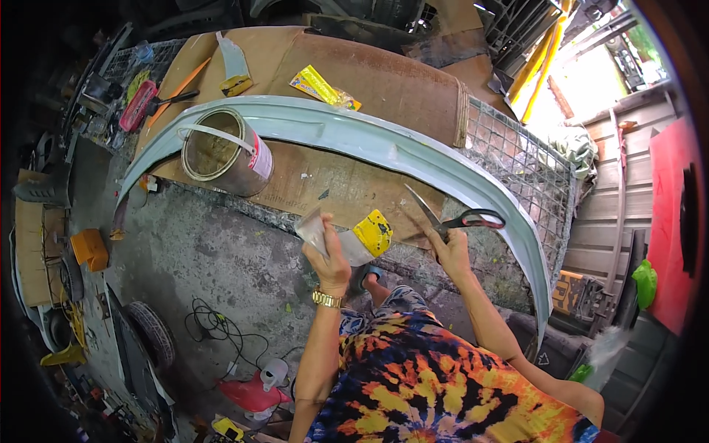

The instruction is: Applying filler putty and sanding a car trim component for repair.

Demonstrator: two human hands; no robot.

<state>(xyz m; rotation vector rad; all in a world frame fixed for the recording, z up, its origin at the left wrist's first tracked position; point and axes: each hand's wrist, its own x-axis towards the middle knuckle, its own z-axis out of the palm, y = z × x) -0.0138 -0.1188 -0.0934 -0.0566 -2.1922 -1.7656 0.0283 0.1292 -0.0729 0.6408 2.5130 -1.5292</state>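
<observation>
My left hand (330, 260) grips a pale, bent, flexible sheet (347, 249) with a yellow end. Its whitish upper part sticks up past my thumb, and the yellow end points right. In my right hand (452, 251) is a pair of scissors (473, 218) with black and red handles. Its blades are apart and point up and left, away from the sheet. Both hands are over the near edge of a cardboard-covered table (347, 173). A long, curved, pale blue panel (354, 127) arches across the tabletop beyond them.
An open can (225, 155) with a handle stands inside the panel's curve. Behind the panel lie a yellow packet (321, 85) and another pale piece with a yellow end (235, 68). A pink tray (139, 105) sits far left. On the floor are a black cable (218, 325) and a tyre (151, 332).
</observation>
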